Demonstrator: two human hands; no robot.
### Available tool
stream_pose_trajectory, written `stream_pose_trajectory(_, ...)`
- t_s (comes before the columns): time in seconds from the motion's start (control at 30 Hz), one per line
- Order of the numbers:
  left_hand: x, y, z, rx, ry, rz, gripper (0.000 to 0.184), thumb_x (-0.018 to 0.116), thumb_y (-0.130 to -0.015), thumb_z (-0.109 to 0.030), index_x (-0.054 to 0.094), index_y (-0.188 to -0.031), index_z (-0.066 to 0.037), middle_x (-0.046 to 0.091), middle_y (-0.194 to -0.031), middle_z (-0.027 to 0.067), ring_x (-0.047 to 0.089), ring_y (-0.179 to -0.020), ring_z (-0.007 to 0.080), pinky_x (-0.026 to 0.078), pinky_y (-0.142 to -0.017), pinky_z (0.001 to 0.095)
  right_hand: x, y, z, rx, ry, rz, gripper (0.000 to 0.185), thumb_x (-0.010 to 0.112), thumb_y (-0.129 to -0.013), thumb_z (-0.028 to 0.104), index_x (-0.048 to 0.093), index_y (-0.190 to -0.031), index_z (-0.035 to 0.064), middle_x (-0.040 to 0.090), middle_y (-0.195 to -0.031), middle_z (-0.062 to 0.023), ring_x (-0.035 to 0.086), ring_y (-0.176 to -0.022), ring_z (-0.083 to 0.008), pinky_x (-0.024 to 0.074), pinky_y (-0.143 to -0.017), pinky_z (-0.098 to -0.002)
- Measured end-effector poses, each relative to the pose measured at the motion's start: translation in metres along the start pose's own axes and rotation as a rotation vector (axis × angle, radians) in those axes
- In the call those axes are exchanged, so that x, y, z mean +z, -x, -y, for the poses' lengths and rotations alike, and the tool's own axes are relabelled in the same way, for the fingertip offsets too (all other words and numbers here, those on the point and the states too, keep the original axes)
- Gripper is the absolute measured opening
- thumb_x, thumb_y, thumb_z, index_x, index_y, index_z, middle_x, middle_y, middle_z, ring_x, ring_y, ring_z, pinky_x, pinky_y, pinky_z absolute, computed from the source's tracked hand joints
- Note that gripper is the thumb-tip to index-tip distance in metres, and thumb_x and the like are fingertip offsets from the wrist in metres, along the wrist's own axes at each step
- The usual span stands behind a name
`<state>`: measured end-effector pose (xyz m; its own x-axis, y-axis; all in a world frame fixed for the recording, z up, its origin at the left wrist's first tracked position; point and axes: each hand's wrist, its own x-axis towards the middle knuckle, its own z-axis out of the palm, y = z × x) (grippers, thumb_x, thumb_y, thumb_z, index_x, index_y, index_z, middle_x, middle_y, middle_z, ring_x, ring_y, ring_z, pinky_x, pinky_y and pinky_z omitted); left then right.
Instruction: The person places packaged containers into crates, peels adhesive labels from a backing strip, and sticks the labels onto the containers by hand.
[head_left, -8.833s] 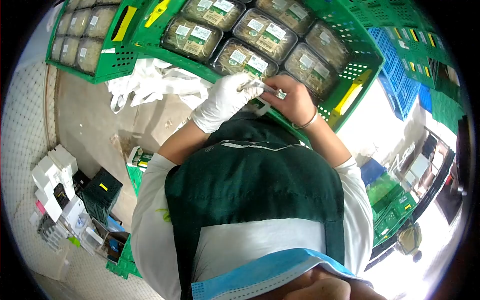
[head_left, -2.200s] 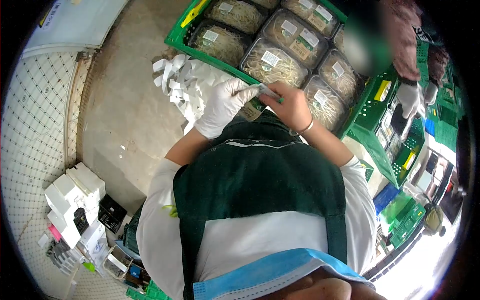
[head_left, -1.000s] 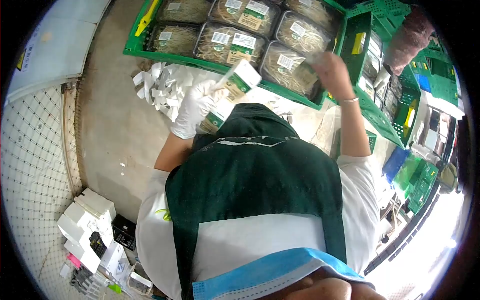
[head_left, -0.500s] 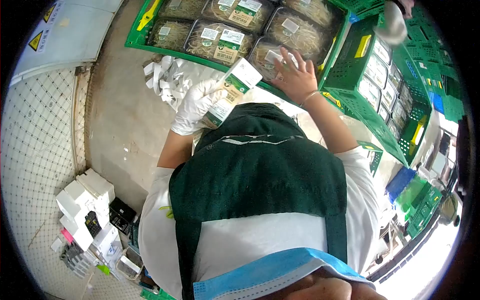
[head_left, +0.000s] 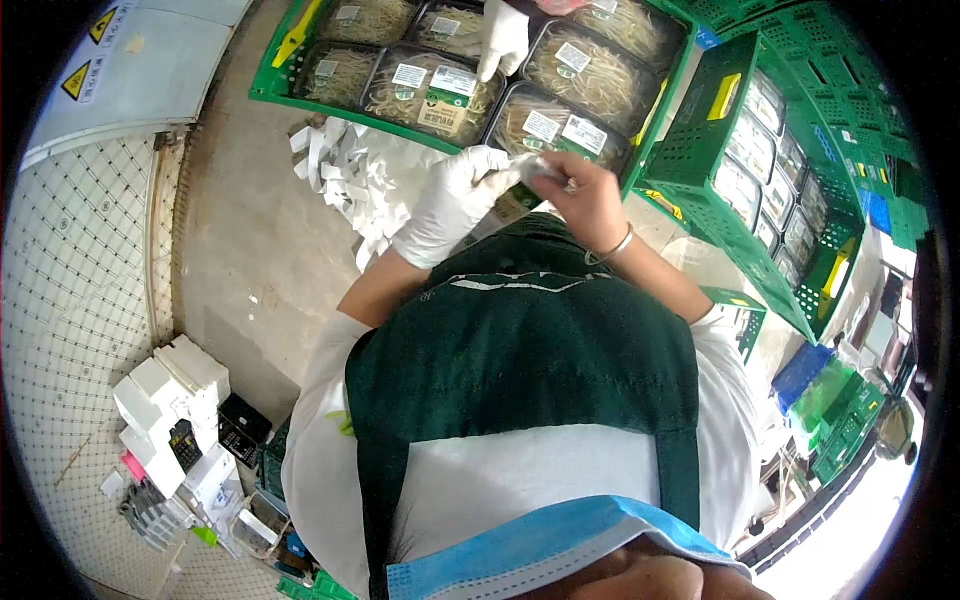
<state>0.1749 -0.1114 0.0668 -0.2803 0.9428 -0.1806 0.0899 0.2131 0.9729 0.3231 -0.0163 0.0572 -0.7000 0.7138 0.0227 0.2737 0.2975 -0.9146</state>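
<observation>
My gloved left hand pinches a stack of green-and-white labels, partly hidden between my hands and the apron. My bare right hand meets it, its fingers closed on the same labels' upper end. Just beyond lies a green crate of clear-lidded trays of sprouts. The nearest tray carries a small white label and a larger one. To its left, another tray bears a white label and a green-and-tan one. A co-worker's gloved hand reaches over the trays from the far side.
Crumpled white strips lie left of my hands. On the right stands a second green crate with packed trays, near stacked green crates. White boxes and a black box are at lower left.
My right hand has drawn back from the nearest tray to my left hand, and that tray now shows a larger label. The co-worker's gloved hand has come in over the crate.
</observation>
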Motion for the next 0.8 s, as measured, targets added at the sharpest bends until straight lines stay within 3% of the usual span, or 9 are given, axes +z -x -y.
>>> stream_pose_trajectory(0.1,0.001,-0.002,0.010,-0.014,-0.100,-0.035,0.024,0.065,-0.076,-0.020,0.052,-0.073,0.000,0.052,-0.065,0.0020,0.043,-0.061,0.0061,0.038,-0.055,0.0227,-0.037,-0.027,-0.019,-0.182,0.298,-0.170,0.012,0.063,-0.071,0.009,0.063,-0.082,0.0035,0.063,-0.075,-0.0114,0.061,-0.067,-0.0197,0.0477,-0.062,-0.0277)
stream_pose_trajectory(0.13,0.000,-0.003,0.012,0.063,-0.173,0.003,0.027,0.066,-0.075,-0.023,0.051,-0.072,0.000,0.053,-0.063,0.0030,0.042,-0.059,0.0060,0.038,-0.053,0.0227,-0.057,-0.044,-0.012,-0.026,0.369,-0.223,0.011,0.061,-0.071,0.008,0.063,-0.081,0.0043,0.062,-0.074,-0.0110,0.061,-0.067,-0.0196,0.0483,-0.061,-0.0289)
stream_pose_trajectory(0.23,-0.016,0.005,0.025,-0.193,0.117,0.062,0.019,0.062,-0.078,-0.018,0.056,-0.081,0.000,0.059,-0.073,0.0032,0.051,-0.067,0.0065,0.042,-0.059,0.0203,-0.104,-0.100,-0.052,-0.318,0.707,-0.307,0.025,0.064,-0.070,0.017,0.054,-0.090,0.0044,0.059,-0.081,-0.0137,0.055,-0.075,-0.0314,0.0456,-0.066,-0.0375)
stream_pose_trajectory(0.4,-0.041,0.011,0.028,-0.246,0.280,-0.017,0.018,0.057,-0.080,-0.008,0.058,-0.096,0.000,0.061,-0.083,0.0037,0.056,-0.071,0.0060,0.045,-0.062,0.0184,-0.064,-0.112,-0.104,-0.033,1.285,-0.059,0.049,0.054,-0.077,0.035,0.041,-0.116,0.0081,0.049,-0.110,-0.0112,0.045,-0.102,-0.0281,0.0367,-0.083,-0.0410)
stream_pose_trajectory(0.53,-0.031,0.006,0.022,-0.138,0.380,0.051,0.023,0.055,-0.082,-0.008,0.054,-0.103,0.001,0.059,-0.090,0.0026,0.053,-0.080,0.0070,0.043,-0.069,0.0202,-0.058,-0.086,-0.075,-0.064,1.140,-0.329,0.063,0.052,-0.079,0.043,0.031,-0.127,0.0075,0.045,-0.118,-0.0150,0.043,-0.107,-0.0288,0.0354,-0.087,-0.0434)
stream_pose_trajectory(0.57,-0.025,0.004,0.022,-0.109,0.367,0.026,0.024,0.057,-0.081,-0.010,0.054,-0.102,0.000,0.058,-0.092,0.0027,0.051,-0.082,0.0065,0.041,-0.070,0.0198,-0.059,-0.078,-0.062,0.164,0.759,0.013,0.063,0.054,-0.078,0.045,0.036,-0.123,0.0053,0.048,-0.114,-0.0173,0.047,-0.104,-0.0278,0.0376,-0.087,-0.0427)
stream_pose_trajectory(0.63,-0.025,0.000,0.027,-0.096,0.300,0.098,0.022,0.058,-0.080,-0.011,0.054,-0.100,0.000,0.058,-0.091,0.0025,0.051,-0.080,0.0063,0.041,-0.068,0.0198,-0.045,-0.056,-0.037,0.017,-0.189,0.317,0.051,0.062,-0.075,0.037,0.049,-0.107,-0.0010,0.056,-0.097,-0.0148,0.055,-0.088,-0.0240,0.0444,-0.077,-0.0324)
stream_pose_trajectory(0.73,-0.034,-0.015,0.006,-0.174,0.004,0.296,0.020,0.059,-0.079,-0.010,0.055,-0.097,-0.001,0.057,-0.087,0.0019,0.050,-0.078,0.0060,0.041,-0.068,0.0202,-0.033,-0.043,-0.013,-0.180,0.083,0.238,0.024,0.063,-0.072,0.019,0.054,-0.088,0.0033,0.055,-0.073,-0.0183,0.056,-0.066,-0.0300,0.0435,-0.057,-0.0346)
stream_pose_trajectory(0.8,-0.010,-0.020,-0.010,-0.065,0.170,0.062,0.020,0.057,-0.080,-0.008,0.056,-0.099,0.000,0.058,-0.086,0.0019,0.051,-0.078,0.0063,0.041,-0.071,0.0204,-0.030,-0.039,-0.001,-0.107,0.092,0.331,0.023,0.062,-0.073,0.018,0.055,-0.089,0.0036,0.058,-0.073,-0.0170,0.058,-0.064,-0.0316,0.0450,-0.056,-0.0361)
